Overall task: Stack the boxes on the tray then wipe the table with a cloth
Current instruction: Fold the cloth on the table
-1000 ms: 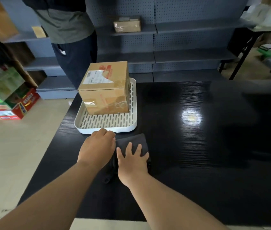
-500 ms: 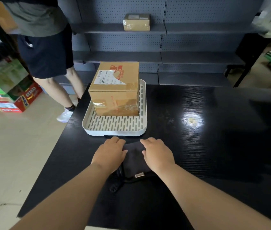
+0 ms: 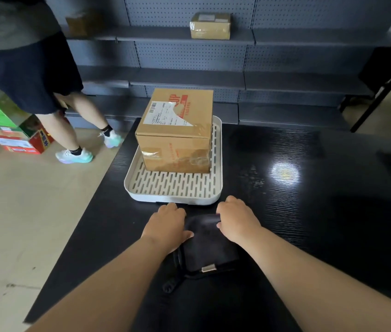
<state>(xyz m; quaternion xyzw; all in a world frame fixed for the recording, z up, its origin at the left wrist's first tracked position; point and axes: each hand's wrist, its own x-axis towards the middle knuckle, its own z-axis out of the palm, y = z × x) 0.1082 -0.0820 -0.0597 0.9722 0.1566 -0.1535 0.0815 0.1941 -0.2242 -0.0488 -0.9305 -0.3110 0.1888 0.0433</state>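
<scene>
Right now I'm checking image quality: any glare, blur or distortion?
Head view: a bright glare spot on the glossy table; the shelves bow from the wide-angle lens; the frame's upper left is blurred; the box label is sharp.

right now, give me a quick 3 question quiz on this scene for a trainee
1. True or false: the cardboard box stands on the slotted tray.
2. What lies under both hands? A) a sponge B) a dark cloth C) a roll of tape
3. Fill in: the tray sits on the black table, just ____ the hands as the camera sees it.

Key
1. True.
2. B: the left hand and right hand rest on the dark cloth.
3. Beyond.
</scene>
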